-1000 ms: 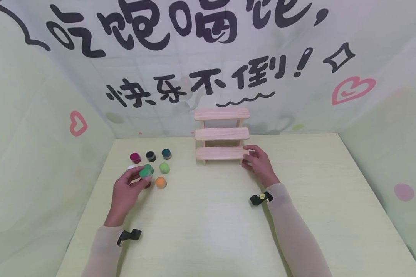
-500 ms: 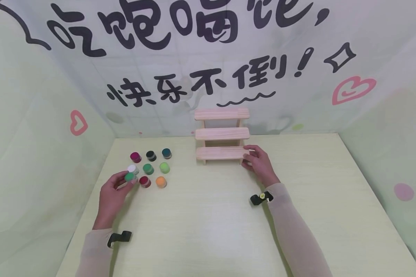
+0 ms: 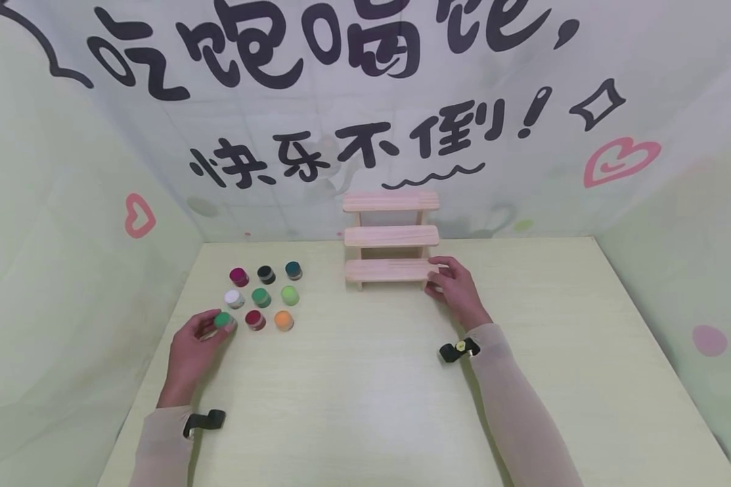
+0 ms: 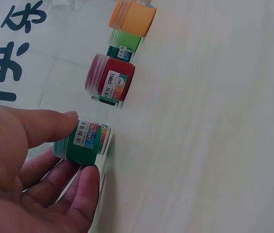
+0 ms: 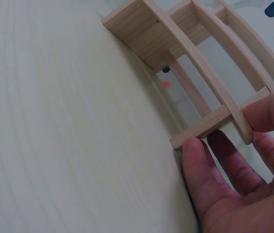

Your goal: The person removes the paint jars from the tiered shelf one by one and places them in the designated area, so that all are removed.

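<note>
My left hand [image 3: 190,348] pinches a green paint jar [image 4: 84,145] between thumb and fingers, at the front left corner of a group of jars. In the head view, a white-lidded jar [image 3: 234,299] is just behind it and a dark red jar [image 3: 255,320] to its right. My right hand [image 3: 459,289] grips the right end of a three-tier wooden step shelf [image 3: 390,270]. In the right wrist view, its thumb is at the end of the lowest board [image 5: 209,80] and fingers touch the leg [image 5: 197,130].
Orange [image 3: 283,320], light green [image 3: 290,295], green [image 3: 260,297], teal [image 3: 294,270], black [image 3: 266,274] and magenta [image 3: 239,276] jars stand in rows on the pale tabletop [image 3: 365,392]. Behind the shelf hangs a printed cloth [image 3: 317,216], with cloth along both sides too.
My left hand has carried the green jar leftward and down from above the group to its front left corner. The right hand and the shelf have stayed in place.
</note>
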`<state>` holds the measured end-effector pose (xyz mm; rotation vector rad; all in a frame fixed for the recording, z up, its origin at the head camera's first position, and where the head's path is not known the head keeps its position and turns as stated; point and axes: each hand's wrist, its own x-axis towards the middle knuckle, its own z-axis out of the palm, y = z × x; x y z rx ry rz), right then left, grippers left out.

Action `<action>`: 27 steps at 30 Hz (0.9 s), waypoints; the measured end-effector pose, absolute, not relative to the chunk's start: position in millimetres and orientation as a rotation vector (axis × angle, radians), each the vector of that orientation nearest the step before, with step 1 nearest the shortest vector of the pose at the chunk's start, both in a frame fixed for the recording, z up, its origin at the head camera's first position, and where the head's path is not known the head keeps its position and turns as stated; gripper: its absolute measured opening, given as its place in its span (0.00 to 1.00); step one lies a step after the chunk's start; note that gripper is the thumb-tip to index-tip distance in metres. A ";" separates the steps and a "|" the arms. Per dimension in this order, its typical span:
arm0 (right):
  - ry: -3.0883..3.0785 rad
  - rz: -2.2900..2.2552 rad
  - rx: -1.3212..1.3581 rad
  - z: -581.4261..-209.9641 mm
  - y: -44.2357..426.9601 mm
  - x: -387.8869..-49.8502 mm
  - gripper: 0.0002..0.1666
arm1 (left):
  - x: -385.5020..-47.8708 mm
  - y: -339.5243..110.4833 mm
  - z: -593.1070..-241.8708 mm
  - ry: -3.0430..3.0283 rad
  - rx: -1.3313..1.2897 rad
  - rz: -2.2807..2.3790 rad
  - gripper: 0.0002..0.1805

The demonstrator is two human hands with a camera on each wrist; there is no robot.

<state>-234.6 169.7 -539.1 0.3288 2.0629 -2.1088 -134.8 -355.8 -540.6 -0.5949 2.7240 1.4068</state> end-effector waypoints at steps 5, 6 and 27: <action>2.059 -2.107 0.324 -539.3 168.9 -234.8 0.22 | -135.8 -356.6 -543.0 2.722 -0.583 1.398 0.38; 2.059 -2.105 0.321 -539.1 168.9 -234.6 0.22 | -136.1 -356.6 -543.6 2.721 -0.584 1.398 0.38; 2.549 -1.750 0.079 -542.5 180.8 -230.4 0.23 | -135.1 -349.1 -542.0 2.719 -0.609 1.383 0.38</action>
